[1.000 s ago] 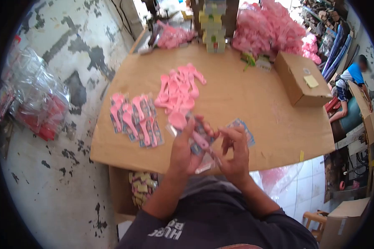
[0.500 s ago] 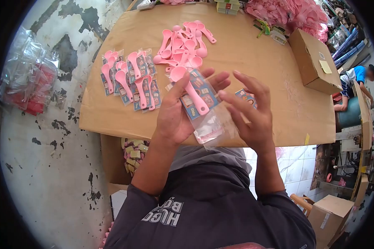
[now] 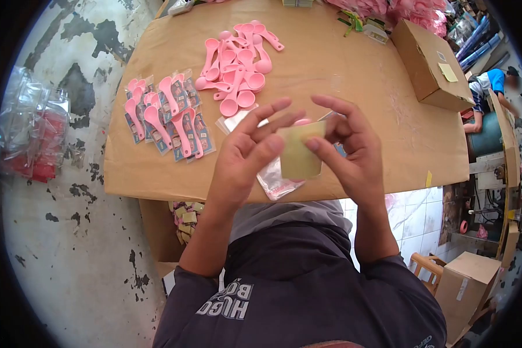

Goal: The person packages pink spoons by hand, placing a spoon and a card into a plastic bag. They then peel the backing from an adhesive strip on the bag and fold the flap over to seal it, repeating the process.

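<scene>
A small yellowish-green card pack is held upright over the table's near edge, with a little pink showing above its top. The thumb of my right hand presses on its face, with the fingers curled behind. Beside its left edge, my left hand has its thumb and fingers apart. Below the hands lie clear plastic bags. Loose pink spoons are heaped farther back. To their left are several bagged pink spoons on blue printed cards.
The brown-covered table bears a cardboard box at the right and a pink pile behind. Clear and red plastic bags are at the far left. Another person is beyond the table's right side. A carton stands lower right.
The bagged spoon in my left hand has given way to the yellowish-green pack face between my hands. My right hand has closed on the pack, and my left fingers have spread from it.
</scene>
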Demonstrator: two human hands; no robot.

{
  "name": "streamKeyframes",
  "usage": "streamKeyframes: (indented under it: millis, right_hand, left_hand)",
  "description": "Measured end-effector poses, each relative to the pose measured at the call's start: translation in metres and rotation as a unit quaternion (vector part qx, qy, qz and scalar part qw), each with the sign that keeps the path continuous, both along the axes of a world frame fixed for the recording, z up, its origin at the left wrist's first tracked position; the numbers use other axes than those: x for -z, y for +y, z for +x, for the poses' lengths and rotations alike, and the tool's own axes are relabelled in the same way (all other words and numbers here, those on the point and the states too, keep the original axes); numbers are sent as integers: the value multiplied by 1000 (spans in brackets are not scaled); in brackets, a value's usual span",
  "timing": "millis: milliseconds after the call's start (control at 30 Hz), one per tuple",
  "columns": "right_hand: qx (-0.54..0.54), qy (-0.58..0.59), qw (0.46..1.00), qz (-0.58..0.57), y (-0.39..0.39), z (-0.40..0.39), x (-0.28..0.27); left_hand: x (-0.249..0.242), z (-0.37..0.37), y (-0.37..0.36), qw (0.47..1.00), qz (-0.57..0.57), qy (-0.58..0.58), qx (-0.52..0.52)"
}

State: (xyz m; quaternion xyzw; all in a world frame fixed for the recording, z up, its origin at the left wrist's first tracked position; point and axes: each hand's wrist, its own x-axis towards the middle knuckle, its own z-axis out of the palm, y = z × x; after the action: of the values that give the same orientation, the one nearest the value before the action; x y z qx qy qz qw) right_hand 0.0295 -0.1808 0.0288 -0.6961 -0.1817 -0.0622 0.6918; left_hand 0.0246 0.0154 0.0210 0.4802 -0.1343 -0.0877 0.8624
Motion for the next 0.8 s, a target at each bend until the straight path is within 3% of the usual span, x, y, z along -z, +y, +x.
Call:
streamKeyframes:
  millis: [100,200,300,367,467,533,633,800]
  right_hand:
    - [-22,58,997,-36,6,-3,10]
    - [-21,102,993,60,8,-7,15]
    - [64,59,996,4,5,-4,15]
    - [171,-185,954,-161,3,5,17]
    - [198,-289,913,-209,6,11,10]
    - [205,-305,903,-224,10,13,7]
    - [220,-322,887,-248,14,14,8]
    - [236,-309,889,-244,17,15,15]
  left_hand:
    - [-7,-7,-6,995,96,19,-15]
    - [7,-7,-11,991,115,15,-73]
    - [6,-13,-13,984,143,13,-102]
    - [6,-18,-15,980,165,13,-108]
    - [6,-23,-18,966,224,-13,-129]
    - [8,-23,-17,941,299,-81,-138]
    - [-2,-24,-13,923,361,-86,-101]
    - [-5,-24,-12,913,387,-100,-80]
